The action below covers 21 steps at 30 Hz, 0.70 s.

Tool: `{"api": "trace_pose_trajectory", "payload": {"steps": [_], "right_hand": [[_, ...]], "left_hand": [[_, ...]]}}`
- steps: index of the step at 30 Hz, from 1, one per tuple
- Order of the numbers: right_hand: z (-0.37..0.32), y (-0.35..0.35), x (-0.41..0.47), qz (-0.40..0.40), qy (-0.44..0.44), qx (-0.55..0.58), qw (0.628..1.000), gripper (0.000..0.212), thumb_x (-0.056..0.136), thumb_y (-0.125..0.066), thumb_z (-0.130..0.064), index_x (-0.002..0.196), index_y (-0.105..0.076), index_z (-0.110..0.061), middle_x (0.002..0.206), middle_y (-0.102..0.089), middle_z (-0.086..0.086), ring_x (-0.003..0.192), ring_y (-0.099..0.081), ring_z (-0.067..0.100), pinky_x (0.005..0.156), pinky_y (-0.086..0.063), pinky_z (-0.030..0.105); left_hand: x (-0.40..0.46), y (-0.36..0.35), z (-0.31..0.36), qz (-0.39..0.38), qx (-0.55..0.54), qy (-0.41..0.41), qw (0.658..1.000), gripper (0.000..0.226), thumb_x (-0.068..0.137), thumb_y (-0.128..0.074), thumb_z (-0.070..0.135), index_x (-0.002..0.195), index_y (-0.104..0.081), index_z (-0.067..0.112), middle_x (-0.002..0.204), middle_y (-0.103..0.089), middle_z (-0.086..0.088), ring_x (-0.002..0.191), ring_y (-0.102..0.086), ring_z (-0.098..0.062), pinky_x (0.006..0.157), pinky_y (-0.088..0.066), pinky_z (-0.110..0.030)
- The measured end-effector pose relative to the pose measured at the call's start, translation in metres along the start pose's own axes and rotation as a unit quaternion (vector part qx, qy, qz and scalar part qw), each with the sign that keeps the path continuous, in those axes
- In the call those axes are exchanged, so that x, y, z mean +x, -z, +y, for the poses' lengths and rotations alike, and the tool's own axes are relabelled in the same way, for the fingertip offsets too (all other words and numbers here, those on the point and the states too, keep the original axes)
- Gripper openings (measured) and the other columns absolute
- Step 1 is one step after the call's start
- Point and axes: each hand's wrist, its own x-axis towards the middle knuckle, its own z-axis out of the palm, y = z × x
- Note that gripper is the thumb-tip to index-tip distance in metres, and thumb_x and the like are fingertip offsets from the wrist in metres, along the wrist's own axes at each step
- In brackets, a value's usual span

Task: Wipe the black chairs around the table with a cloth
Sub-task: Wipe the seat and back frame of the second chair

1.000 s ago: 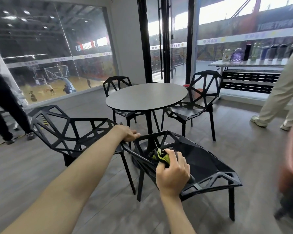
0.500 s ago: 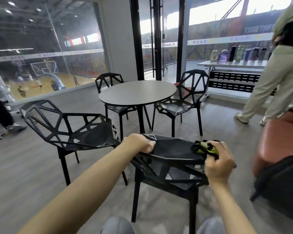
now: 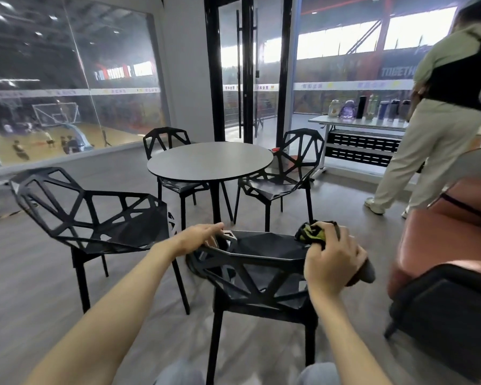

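The nearest black lattice chair (image 3: 261, 262) stands right in front of me, its back toward me. My right hand (image 3: 333, 259) grips a dark cloth with a yellow-green patch (image 3: 313, 233) and presses it on the right end of the chair's back rim. My left hand (image 3: 203, 236) rests on the left end of that rim with its fingers stretched forward. A second black chair (image 3: 95, 215) stands to the left. Two more black chairs (image 3: 167, 140) (image 3: 283, 176) stand behind the round grey table (image 3: 210, 161).
A person in light trousers (image 3: 439, 134) stands at the right beside a shelf table with bottles (image 3: 364, 120). A reddish-brown seat (image 3: 442, 240) and a dark bag (image 3: 450, 315) sit close at my right. Glass walls and a black door frame close the back.
The near chair has been turned so its back faces me. My right hand with the cloth went from the seat to the right end of the back rim. My left fingers have straightened.
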Motion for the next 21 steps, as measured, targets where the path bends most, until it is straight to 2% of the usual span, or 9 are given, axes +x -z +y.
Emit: {"api": "trace_pose_trajectory", "payload": {"steps": [2, 4, 7, 9, 11, 14, 16, 18, 21], "right_hand": [[0.004, -0.009, 0.005, 0.003, 0.003, -0.013, 1.000, 0.042, 0.071, -0.049, -0.003, 0.103, -0.072, -0.017, 0.096, -0.065, 0.005, 0.087, -0.056, 0.031, 0.091, -0.037, 0.045], [0.012, -0.014, 0.014, -0.009, 0.018, -0.022, 1.000, 0.042, 0.070, -0.048, -0.004, 0.101, -0.073, -0.018, 0.094, -0.065, 0.005, 0.086, -0.056, 0.030, 0.089, -0.036, 0.044], [0.028, -0.021, 0.033, -0.031, 0.033, -0.019, 0.999, 0.043, 0.068, -0.047, -0.004, 0.099, -0.072, -0.020, 0.092, -0.066, 0.003, 0.084, -0.056, 0.029, 0.087, -0.035, 0.042], [0.041, -0.027, 0.049, -0.053, 0.040, -0.010, 0.998, 0.042, 0.071, -0.044, -0.005, 0.098, -0.071, -0.022, 0.091, -0.067, 0.001, 0.085, -0.057, 0.028, 0.087, -0.035, 0.043], [0.053, -0.035, 0.067, -0.078, 0.053, -0.002, 0.996, 0.041, 0.073, -0.042, -0.007, 0.097, -0.070, -0.024, 0.091, -0.069, -0.002, 0.085, -0.058, 0.026, 0.088, -0.036, 0.043], [0.071, -0.051, 0.094, -0.108, 0.054, 0.034, 0.992, 0.038, 0.078, -0.040, -0.008, 0.094, -0.070, -0.024, 0.090, -0.070, -0.004, 0.086, -0.060, 0.025, 0.092, -0.038, 0.045], [0.082, -0.062, 0.112, -0.129, 0.042, 0.062, 0.989, 0.038, 0.080, -0.040, -0.009, 0.096, -0.071, -0.023, 0.091, -0.071, -0.004, 0.088, -0.060, 0.025, 0.096, -0.042, 0.053], [0.091, -0.074, 0.128, -0.157, 0.038, 0.083, 0.983, 0.039, 0.080, -0.040, -0.010, 0.097, -0.072, -0.022, 0.092, -0.071, -0.004, 0.090, -0.061, 0.025, 0.097, -0.043, 0.057], [0.092, -0.093, 0.144, -0.194, 0.034, 0.109, 0.974, 0.040, 0.079, -0.039, -0.011, 0.098, -0.074, -0.018, 0.094, -0.072, -0.001, 0.095, -0.062, 0.026, 0.100, -0.041, 0.058]], "left_hand": [[0.004, -0.005, -0.006, -0.019, -0.054, 0.022, 0.998, 0.059, 0.087, -0.038, 0.088, 0.127, -0.065, 0.054, 0.115, -0.074, 0.003, 0.108, -0.070, -0.016, 0.112, -0.046, -0.047], [0.003, -0.006, 0.003, -0.060, -0.059, 0.040, 0.996, 0.063, 0.082, -0.038, 0.094, 0.135, -0.053, 0.065, 0.134, -0.066, 0.007, 0.119, -0.064, -0.013, 0.118, -0.039, -0.044], [0.008, -0.012, 0.018, -0.095, -0.066, 0.043, 0.992, 0.081, 0.083, -0.040, 0.092, 0.155, -0.027, 0.059, 0.163, -0.038, 0.013, 0.144, -0.045, -0.017, 0.125, -0.022, -0.046], [0.019, -0.020, 0.022, -0.104, -0.080, 0.041, 0.991, 0.101, 0.074, -0.041, 0.098, 0.161, -0.016, 0.051, 0.170, -0.019, 0.016, 0.157, -0.023, -0.019, 0.129, -0.011, -0.049], [0.029, -0.029, 0.025, -0.103, -0.092, 0.056, 0.989, 0.112, 0.069, -0.039, 0.103, 0.163, -0.010, 0.048, 0.172, -0.008, 0.015, 0.160, -0.010, -0.017, 0.130, -0.006, -0.050], [0.038, -0.041, 0.037, -0.105, -0.110, 0.076, 0.985, 0.097, 0.084, -0.034, 0.093, 0.164, -0.008, 0.046, 0.173, -0.007, 0.009, 0.160, -0.008, -0.021, 0.129, -0.003, -0.050], [0.042, -0.051, 0.044, -0.100, -0.122, 0.084, 0.984, 0.092, 0.088, -0.033, 0.089, 0.164, -0.008, 0.044, 0.173, -0.010, 0.006, 0.160, -0.010, -0.023, 0.129, -0.004, -0.050], [0.047, -0.062, 0.049, -0.082, -0.143, 0.079, 0.983, 0.098, 0.084, -0.032, 0.093, 0.165, -0.008, 0.043, 0.173, -0.014, 0.007, 0.160, -0.013, -0.023, 0.129, -0.008, -0.050], [0.053, -0.072, 0.051, -0.031, -0.134, 0.102, 0.985, 0.109, 0.068, -0.024, 0.105, 0.162, -0.011, 0.051, 0.170, -0.027, 0.004, 0.158, -0.023, -0.028, 0.128, -0.015, -0.051]]}}
